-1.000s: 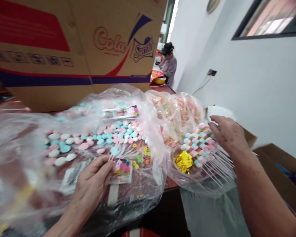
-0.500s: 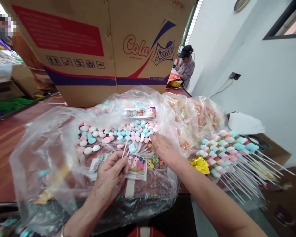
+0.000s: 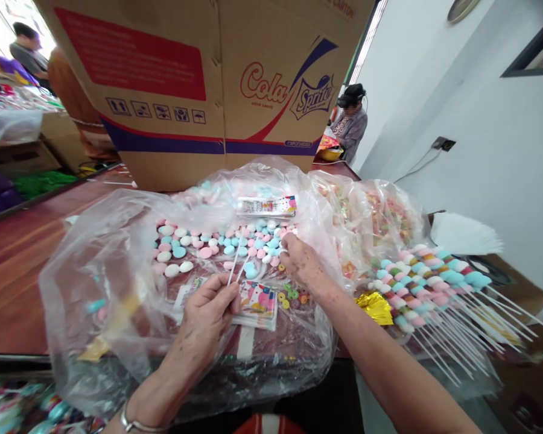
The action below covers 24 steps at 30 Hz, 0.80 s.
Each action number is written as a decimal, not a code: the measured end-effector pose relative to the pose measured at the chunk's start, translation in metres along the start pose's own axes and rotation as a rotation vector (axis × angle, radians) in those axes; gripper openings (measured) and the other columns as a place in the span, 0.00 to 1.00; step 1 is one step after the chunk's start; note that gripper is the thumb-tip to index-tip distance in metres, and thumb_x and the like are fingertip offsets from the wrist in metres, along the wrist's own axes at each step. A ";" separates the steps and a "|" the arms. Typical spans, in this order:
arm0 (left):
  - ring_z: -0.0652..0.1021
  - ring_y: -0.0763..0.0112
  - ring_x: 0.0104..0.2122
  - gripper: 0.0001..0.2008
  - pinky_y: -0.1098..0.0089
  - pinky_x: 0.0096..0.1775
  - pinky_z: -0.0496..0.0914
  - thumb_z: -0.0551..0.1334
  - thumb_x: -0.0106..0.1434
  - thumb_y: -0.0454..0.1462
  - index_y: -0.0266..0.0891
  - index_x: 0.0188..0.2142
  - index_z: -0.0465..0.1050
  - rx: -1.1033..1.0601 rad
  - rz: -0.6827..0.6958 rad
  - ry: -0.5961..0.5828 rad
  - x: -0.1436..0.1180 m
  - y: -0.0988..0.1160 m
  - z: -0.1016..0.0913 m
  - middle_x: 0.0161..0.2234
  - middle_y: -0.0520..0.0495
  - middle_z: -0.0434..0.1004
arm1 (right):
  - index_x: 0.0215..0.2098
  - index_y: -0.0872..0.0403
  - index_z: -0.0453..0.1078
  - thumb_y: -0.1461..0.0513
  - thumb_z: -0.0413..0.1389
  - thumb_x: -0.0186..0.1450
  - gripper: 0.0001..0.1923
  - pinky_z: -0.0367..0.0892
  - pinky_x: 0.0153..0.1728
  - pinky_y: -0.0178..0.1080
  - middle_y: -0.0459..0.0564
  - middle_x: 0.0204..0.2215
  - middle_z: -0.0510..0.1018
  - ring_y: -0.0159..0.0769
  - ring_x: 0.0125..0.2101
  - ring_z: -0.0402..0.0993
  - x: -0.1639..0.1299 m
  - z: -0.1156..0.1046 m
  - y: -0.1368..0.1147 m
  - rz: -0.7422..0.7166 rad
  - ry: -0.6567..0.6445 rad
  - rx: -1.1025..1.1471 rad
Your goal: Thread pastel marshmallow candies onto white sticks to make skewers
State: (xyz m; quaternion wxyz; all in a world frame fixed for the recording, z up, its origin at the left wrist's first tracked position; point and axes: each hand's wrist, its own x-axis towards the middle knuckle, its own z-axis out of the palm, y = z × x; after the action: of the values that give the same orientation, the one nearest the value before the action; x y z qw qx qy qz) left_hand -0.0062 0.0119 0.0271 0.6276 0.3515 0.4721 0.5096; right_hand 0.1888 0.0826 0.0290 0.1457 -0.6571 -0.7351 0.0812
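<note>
My left hand [image 3: 212, 310] is closed, pinching two thin white sticks [image 3: 236, 262] that point up and away. A pale blue marshmallow [image 3: 250, 269] lies just past the sticks, and I cannot tell if it touches one. My right hand [image 3: 301, 260] reaches to the right edge of a spread of pink, white and blue marshmallows [image 3: 206, 252], its fingers curled together; what sits between the fingertips is hidden. Small green, yellow and orange gummy rings [image 3: 292, 293] lie below that wrist. Printed cards [image 3: 257, 301] are stacked beside my left hand.
Clear plastic bags [image 3: 95, 259] cover much of the red-brown table [image 3: 18, 301]. Behind stands a big carton [image 3: 163, 72]. Finished marshmallow skewers [image 3: 434, 280] are piled at right, by gold foil [image 3: 374, 307]. Bagged gummies [image 3: 384, 211] sit behind them. Other people are farther back.
The view has turned slightly left, so everything sits farther right. My right hand's fingers have curled in at the marshmallows. My left hand still holds the sticks.
</note>
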 end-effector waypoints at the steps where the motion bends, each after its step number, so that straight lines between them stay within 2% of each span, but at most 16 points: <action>1: 0.53 0.87 0.10 0.13 0.82 0.14 0.44 0.68 0.51 0.41 0.39 0.26 0.66 0.003 0.000 0.001 0.000 0.000 0.000 0.15 0.58 0.67 | 0.45 0.54 0.66 0.66 0.49 0.64 0.11 0.62 0.35 0.36 0.51 0.37 0.76 0.38 0.36 0.72 0.002 0.002 -0.001 -0.039 0.041 0.072; 5: 0.54 0.87 0.11 0.12 0.82 0.14 0.45 0.68 0.52 0.41 0.38 0.25 0.67 0.012 0.010 0.003 0.001 0.000 -0.001 0.15 0.58 0.67 | 0.42 0.55 0.68 0.70 0.49 0.63 0.11 0.64 0.44 0.37 0.51 0.41 0.74 0.37 0.41 0.70 0.013 0.018 -0.005 -0.277 0.100 0.161; 8: 0.55 0.87 0.11 0.12 0.82 0.14 0.46 0.68 0.52 0.41 0.38 0.25 0.67 0.016 0.025 -0.003 0.001 0.000 0.000 0.15 0.58 0.66 | 0.44 0.56 0.70 0.71 0.51 0.63 0.13 0.63 0.49 0.40 0.55 0.43 0.74 0.41 0.46 0.68 0.015 0.027 -0.009 -0.402 0.001 0.011; 10: 0.55 0.87 0.11 0.13 0.82 0.14 0.46 0.68 0.52 0.41 0.38 0.24 0.67 0.018 0.026 0.002 0.001 0.001 -0.001 0.15 0.58 0.66 | 0.44 0.56 0.71 0.72 0.50 0.63 0.14 0.63 0.50 0.41 0.57 0.42 0.75 0.42 0.47 0.68 0.014 0.027 -0.010 -0.429 -0.070 -0.103; 12: 0.54 0.87 0.11 0.13 0.82 0.14 0.46 0.68 0.52 0.41 0.38 0.24 0.67 0.018 0.020 0.010 0.001 0.001 -0.002 0.15 0.58 0.65 | 0.44 0.55 0.72 0.71 0.50 0.64 0.13 0.63 0.47 0.40 0.56 0.42 0.76 0.42 0.46 0.70 0.010 0.021 -0.011 -0.396 -0.112 -0.127; 17: 0.52 0.86 0.10 0.11 0.81 0.13 0.44 0.68 0.53 0.41 0.39 0.27 0.68 0.018 0.013 -0.001 0.003 -0.001 -0.004 0.15 0.58 0.66 | 0.47 0.51 0.73 0.65 0.53 0.63 0.15 0.64 0.37 0.35 0.48 0.34 0.79 0.38 0.36 0.74 0.002 0.006 -0.006 -0.191 -0.230 0.082; 19: 0.53 0.86 0.10 0.10 0.82 0.13 0.44 0.67 0.54 0.40 0.39 0.27 0.68 0.030 0.029 -0.008 0.004 -0.003 -0.004 0.15 0.58 0.66 | 0.47 0.52 0.73 0.67 0.52 0.62 0.16 0.64 0.39 0.35 0.49 0.37 0.79 0.38 0.38 0.73 0.001 0.004 -0.002 -0.185 -0.210 0.114; 22: 0.55 0.86 0.11 0.10 0.82 0.14 0.46 0.66 0.56 0.40 0.38 0.26 0.68 0.039 0.051 -0.020 0.006 -0.006 -0.004 0.15 0.58 0.66 | 0.46 0.56 0.73 0.69 0.51 0.61 0.16 0.63 0.45 0.37 0.55 0.44 0.76 0.39 0.43 0.71 0.001 0.008 0.003 -0.186 -0.108 0.127; 24: 0.55 0.86 0.12 0.09 0.82 0.15 0.46 0.66 0.56 0.39 0.38 0.27 0.68 0.038 0.050 -0.028 0.006 -0.007 -0.004 0.16 0.58 0.67 | 0.45 0.57 0.72 0.70 0.50 0.60 0.17 0.63 0.46 0.36 0.55 0.45 0.75 0.39 0.45 0.70 0.002 0.012 0.007 -0.167 -0.062 0.172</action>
State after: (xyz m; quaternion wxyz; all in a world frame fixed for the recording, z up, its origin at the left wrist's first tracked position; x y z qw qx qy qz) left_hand -0.0071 0.0155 0.0179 0.6145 0.3819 0.4640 0.5111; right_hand 0.1914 0.0863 0.0158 0.1849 -0.5758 -0.7818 0.1521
